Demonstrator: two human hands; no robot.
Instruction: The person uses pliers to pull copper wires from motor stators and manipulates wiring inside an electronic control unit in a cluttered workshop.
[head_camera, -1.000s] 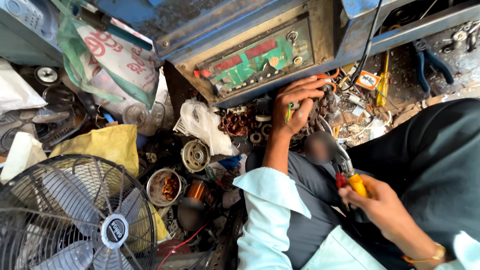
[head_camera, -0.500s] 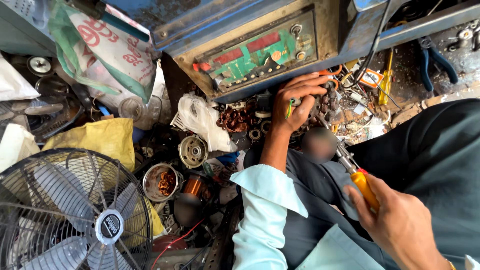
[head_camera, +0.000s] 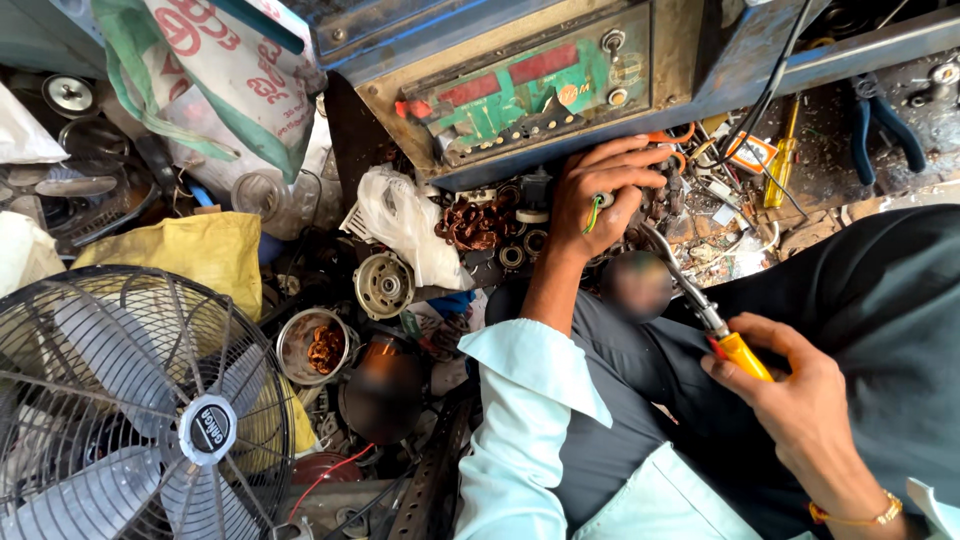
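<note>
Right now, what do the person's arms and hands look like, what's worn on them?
Both hands are bare, no gloves. The left hand comes out of a pale blue sleeve rolled up the forearm. The right hand wears a thin gold and orange bracelet at the wrist.

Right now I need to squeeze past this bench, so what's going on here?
A person sits over a cluttered repair bench. Their left hand presses on small parts under a blue machine with a green panel, a green wire running across the fingers. Their right hand grips a yellow-handled tool, its metal shaft angled toward the left hand. A fan stands at the left.
</note>
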